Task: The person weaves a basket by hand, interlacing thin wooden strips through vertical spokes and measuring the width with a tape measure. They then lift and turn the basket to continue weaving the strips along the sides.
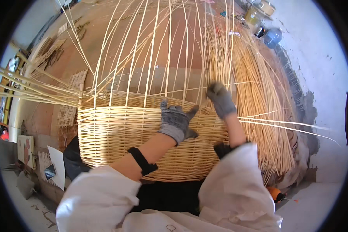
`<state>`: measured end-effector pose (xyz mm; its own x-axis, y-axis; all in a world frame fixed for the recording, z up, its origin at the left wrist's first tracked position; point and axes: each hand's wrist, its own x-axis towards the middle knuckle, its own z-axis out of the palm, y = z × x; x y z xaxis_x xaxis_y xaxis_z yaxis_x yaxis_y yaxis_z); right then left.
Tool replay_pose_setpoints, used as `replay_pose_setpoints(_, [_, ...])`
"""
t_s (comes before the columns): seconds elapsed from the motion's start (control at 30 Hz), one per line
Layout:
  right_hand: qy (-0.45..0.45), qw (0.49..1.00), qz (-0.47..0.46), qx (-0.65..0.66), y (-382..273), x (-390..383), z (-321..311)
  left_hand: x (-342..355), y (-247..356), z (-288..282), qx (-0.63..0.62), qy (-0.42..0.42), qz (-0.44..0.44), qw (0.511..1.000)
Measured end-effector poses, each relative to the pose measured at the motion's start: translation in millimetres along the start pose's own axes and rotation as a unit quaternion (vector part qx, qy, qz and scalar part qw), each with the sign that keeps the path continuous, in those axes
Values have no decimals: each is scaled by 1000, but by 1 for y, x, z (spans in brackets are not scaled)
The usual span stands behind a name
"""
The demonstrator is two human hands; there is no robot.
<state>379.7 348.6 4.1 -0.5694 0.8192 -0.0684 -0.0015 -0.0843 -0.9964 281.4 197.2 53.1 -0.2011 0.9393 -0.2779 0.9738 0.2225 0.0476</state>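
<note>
A large pale wicker basket [143,135] stands close in front of me, its woven side facing me. Tall upright stakes [155,46] rise from its top edge. Laid against the upper part of that wall is my left hand [174,121], in a grey glove, its fingers spread and its thumb pointing right. Just above the edge, farther right, my right hand [221,99] in a matching glove is curled and slightly blurred. A thin wicker rod [245,82] runs across the stakes and passes through its curled fingers. The fingertips of that hand are hidden.
Loose long rods [261,112] lie in a thick bundle right of the basket. Several rod ends [42,92] stick out past its left corner, and others [282,123] past its right. A blue water jug [273,37] stands by the right wall. An orange-handled tool [275,193] lies low right.
</note>
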Motion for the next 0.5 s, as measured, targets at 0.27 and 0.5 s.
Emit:
replay_pose_setpoints(0.27, [239, 955, 27, 174, -4, -51, -73, 15, 15, 8, 63, 45, -36, 996])
replay_pose_setpoints(0.5, [157, 986, 47, -41, -58, -26, -89, 43, 77, 11, -176, -6, 43, 983])
